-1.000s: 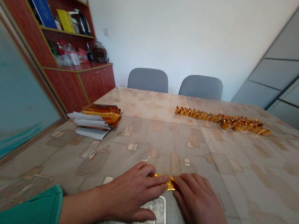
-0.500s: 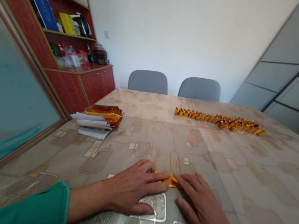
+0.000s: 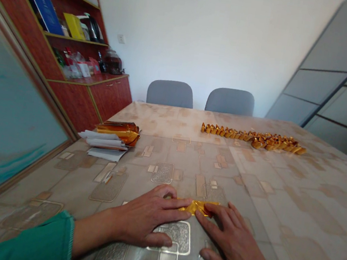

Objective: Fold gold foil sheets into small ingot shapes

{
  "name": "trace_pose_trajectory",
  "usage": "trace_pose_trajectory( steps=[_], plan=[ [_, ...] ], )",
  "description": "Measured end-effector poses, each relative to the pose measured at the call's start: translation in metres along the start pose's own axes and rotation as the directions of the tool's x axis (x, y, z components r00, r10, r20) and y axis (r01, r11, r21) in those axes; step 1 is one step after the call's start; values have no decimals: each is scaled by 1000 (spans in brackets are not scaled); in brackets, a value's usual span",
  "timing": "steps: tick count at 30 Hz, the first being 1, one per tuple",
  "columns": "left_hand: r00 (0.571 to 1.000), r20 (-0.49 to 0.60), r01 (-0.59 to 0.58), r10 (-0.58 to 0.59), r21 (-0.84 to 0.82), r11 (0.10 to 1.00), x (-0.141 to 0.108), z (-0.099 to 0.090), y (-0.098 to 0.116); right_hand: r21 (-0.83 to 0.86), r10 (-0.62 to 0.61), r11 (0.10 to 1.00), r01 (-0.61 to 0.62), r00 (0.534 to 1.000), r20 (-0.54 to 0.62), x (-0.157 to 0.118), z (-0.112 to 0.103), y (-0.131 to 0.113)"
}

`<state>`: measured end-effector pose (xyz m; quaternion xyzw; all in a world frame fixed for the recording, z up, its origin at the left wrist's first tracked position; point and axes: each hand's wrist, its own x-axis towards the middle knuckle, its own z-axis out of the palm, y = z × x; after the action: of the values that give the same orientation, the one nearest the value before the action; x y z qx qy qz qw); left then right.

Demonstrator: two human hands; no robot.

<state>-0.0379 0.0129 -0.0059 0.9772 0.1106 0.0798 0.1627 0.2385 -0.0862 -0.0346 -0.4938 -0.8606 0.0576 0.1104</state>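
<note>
Gold foil strip (image 3: 197,207), narrow and creased, lies flat on the counter (image 3: 311,199) directly between the person's two hands. The left hand (image 3: 149,216), a green sleeve (image 3: 28,234) at its wrist, rests palm-down with the fingers close together, their tips on the strip's left end. The right hand (image 3: 235,244) lies spread, its fingertips pressing on the strip's right part, and neither hand pinches it. The counter's glossy cover is printed with beige and silvery rounded rectangles. Farther along, a long row of small folded gold foil ingots (image 3: 252,138) runs across the counter, bunched more thickly toward its right end. Near the left edge, a curled bundle of amber-gold foil sheets (image 3: 118,131) lies against a loose stack of white paper (image 3: 104,144). Behind it, a red-brown wooden cabinet (image 3: 110,100) holds a blue binder (image 3: 41,6), a yellow folder (image 3: 74,25), a black kettle (image 3: 92,30) and a glass jar (image 3: 113,63) with dark contents. Beyond the counter stand a grey chair (image 3: 170,93) and its twin (image 3: 230,101).
</note>
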Motion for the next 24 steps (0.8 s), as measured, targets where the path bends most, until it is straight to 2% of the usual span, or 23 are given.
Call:
trace_pose_trajectory(
  steps=[7,13,20,24],
  plan=[
    [998,-28,46,-48,-63,997,-7,-3,3,20,-8,1000,7,1000,14,-3,-2,1],
    [998,-59,34,-38,-68,997,-6,-2,4,-6,-6,1000,6,1000,-7,-1,-1,-3],
    [997,-72,10,-8,27,1000,-7,3,1,-26,-67,997,67,998,11,-6,-3,6],
    [998,-62,-7,14,114,993,-5,2,3,-59,-103,993,100,993,-52,-13,-2,12]
  ],
)
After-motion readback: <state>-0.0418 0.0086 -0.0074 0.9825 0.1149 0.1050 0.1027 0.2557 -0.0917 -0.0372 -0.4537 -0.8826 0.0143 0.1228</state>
